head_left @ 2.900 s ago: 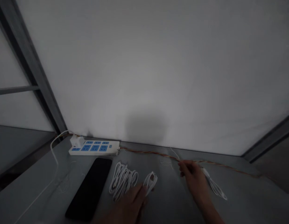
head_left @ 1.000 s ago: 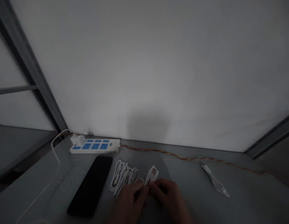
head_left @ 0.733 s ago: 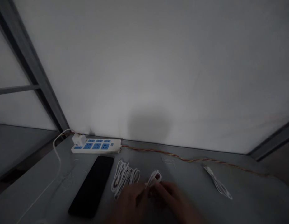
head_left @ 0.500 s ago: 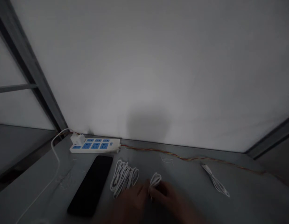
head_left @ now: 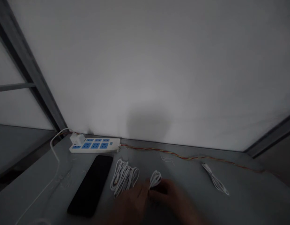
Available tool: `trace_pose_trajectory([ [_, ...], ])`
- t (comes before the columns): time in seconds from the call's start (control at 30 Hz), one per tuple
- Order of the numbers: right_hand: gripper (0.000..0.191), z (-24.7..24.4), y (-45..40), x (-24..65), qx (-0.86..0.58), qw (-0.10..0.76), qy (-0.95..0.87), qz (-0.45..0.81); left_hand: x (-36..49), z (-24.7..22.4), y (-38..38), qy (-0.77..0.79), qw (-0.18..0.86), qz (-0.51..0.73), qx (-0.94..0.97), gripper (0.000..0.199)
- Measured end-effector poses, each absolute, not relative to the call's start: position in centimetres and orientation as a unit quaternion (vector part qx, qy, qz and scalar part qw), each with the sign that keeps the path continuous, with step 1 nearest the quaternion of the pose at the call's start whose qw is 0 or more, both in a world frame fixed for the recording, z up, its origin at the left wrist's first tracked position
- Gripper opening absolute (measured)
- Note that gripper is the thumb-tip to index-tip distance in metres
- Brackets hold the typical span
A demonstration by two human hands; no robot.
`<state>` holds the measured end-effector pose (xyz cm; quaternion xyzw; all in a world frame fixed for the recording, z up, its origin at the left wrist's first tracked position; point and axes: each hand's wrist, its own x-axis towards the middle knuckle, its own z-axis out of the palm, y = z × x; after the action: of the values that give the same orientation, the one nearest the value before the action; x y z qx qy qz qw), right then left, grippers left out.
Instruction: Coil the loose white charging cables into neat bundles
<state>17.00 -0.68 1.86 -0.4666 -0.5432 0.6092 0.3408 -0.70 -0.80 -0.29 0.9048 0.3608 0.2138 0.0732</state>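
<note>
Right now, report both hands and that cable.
Left hand and right hand pinching small white coil. White cable pile crowding left hand. Phone farther left.

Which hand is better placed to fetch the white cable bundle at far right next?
Right, I'd judge: the right hand is nearer the bundle; the left hand would have to reach past it. Both are at the small coil.

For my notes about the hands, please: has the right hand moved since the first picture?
Yes, the right hand has moved left and lower in the view, judged against the power strip.
</note>
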Motion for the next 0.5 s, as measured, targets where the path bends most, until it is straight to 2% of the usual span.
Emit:
trace_pose_trajectory([
  [0.2, 0.013, 1.5, -0.6, 17.5, -0.455, 0.344, -0.557, 0.604, -0.5, 0.0, -0.9, 0.379, 0.145, 0.250, 0.879, 0.044],
  [0.3, 0.014, 1.8, -0.4, 17.9, -0.453, 0.339, -0.554, 0.610, -0.4, 0.4, -1.2, 0.384, 0.197, 0.276, 0.859, 0.052],
  [0.4, 0.017, 2.1, -0.2, 18.4, -0.445, 0.335, -0.548, 0.624, -0.4, 0.2, -1.5, 0.377, 0.207, 0.312, 0.847, 0.063],
  [0.5, 0.015, 2.2, -0.2, 18.8, -0.442, 0.333, -0.545, 0.630, -0.4, 0.1, -1.6, 0.346, 0.199, 0.345, 0.849, 0.061],
])
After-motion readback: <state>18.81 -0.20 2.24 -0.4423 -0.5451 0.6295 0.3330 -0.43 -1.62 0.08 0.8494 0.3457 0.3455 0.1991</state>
